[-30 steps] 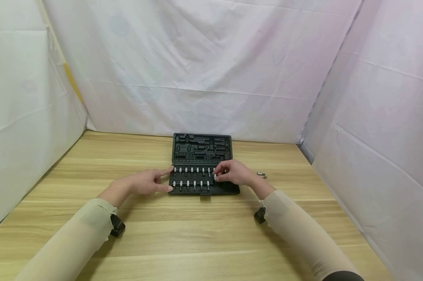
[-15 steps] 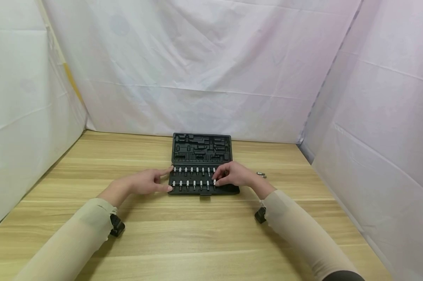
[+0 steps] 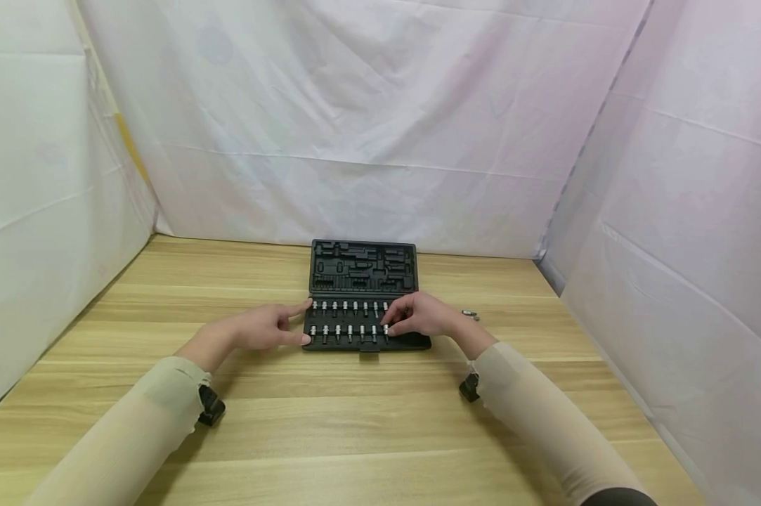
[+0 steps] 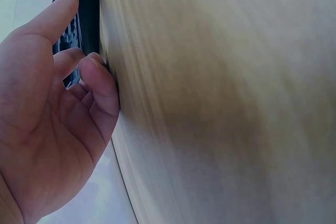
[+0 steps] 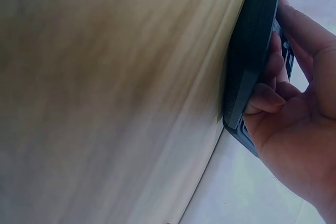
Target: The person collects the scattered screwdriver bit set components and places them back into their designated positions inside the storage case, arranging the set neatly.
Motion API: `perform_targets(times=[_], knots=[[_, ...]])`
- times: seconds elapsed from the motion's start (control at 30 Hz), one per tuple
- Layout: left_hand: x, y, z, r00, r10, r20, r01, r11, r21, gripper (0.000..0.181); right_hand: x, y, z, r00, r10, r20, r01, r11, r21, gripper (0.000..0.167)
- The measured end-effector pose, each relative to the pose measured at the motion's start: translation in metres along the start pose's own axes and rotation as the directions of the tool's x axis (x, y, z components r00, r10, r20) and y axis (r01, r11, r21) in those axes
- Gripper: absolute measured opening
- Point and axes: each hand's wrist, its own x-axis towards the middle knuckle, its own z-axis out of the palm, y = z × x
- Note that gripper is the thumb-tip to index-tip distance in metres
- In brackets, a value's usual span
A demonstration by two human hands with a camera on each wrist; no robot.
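Observation:
A black socket case (image 3: 348, 319) lies unfolded on the table, its lid at the back. Two rows of silver bit sockets sit in its near half. My left hand (image 3: 263, 327) spans the case's left edge, with straight index finger and thumb touching it near two corners. In the left wrist view, the other fingers of this left hand (image 4: 58, 103) are bent beside the case. My right hand (image 3: 426, 313) pinches a bit socket (image 3: 386, 329) at the right end of the front row, between thumb and index finger. The right wrist view hides that socket behind the case wall (image 5: 252, 51).
A couple of loose bit sockets (image 3: 470, 313) lie on the wooden table (image 3: 355, 422), right of the case and behind the right wrist. The moulded lid (image 3: 363, 267) stands toward the white cloth backdrop (image 3: 355, 140). White cloth also hangs at both sides.
A second ago the bit socket was held a little above the front row; it has gone down into line with the others. My right hand dipped slightly with it. The left hand stays put.

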Motion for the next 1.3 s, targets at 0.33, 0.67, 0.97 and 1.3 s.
perform_targets(times=[0.33, 0.67, 0.97, 1.3], knots=[[0.001, 0.000, 0.001, 1.000, -0.005, 0.007, 0.005, 1.000, -0.008, 0.095, -0.002, -0.001, -0.002, 1.000, 0.012, 0.012, -0.012, 1.000, -0.008, 0.022], [0.003, -0.001, 0.003, 1.000, -0.003, 0.009, 0.003, 1.000, -0.004, 0.095, 0.001, -0.002, -0.001, 0.999, 0.052, -0.004, -0.052, 0.998, -0.037, 0.031], [0.004, -0.002, 0.004, 1.000, -0.008, 0.015, 0.008, 1.000, -0.019, 0.097, 0.007, -0.006, 0.003, 0.995, 0.099, -0.016, -0.100, 0.994, -0.036, 0.025], [0.001, -0.001, 0.001, 1.000, 0.003, 0.014, -0.002, 0.999, -0.047, 0.095, 0.014, -0.017, 0.004, 0.987, 0.159, -0.001, -0.159, 0.986, -0.045, 0.021]])
